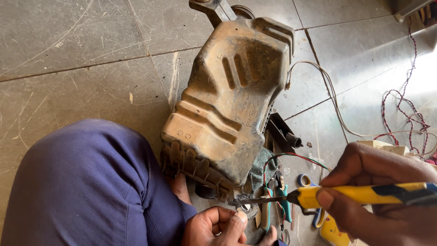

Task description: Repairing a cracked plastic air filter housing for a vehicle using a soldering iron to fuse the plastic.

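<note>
Your right hand (382,191) sits at the lower right of the view, its grip pinched around the yellow handle of a soldering iron (364,195), thumb on the near side and fingers wrapped over the top. The iron lies nearly level and its dark metal tip (255,200) points left, ending just under the lower edge of the housing (232,100). Your left hand (218,225) is at the bottom centre, just below that tip, fingers curled in with the thumb pressed against them; what it pinches, if anything, cannot be told. The housing is a big, dusty, tan plastic part with raised ribs, lying tilted on the tiled floor (77,54), its lower end near your knee (86,182), which is clothed in blue. A twisted red and green wire (291,156) loops out from under the housing's lower right edge toward your right hand. Pliers (275,205) with teal grips lie on the floor just beneath the iron's tip, beside a green cloth (261,166) tucked under the housing. A white cable (327,91) curves over the floor to the right of the housing, and a red twisted cord (405,105) runs down the far right, well apart from your hands.
</note>
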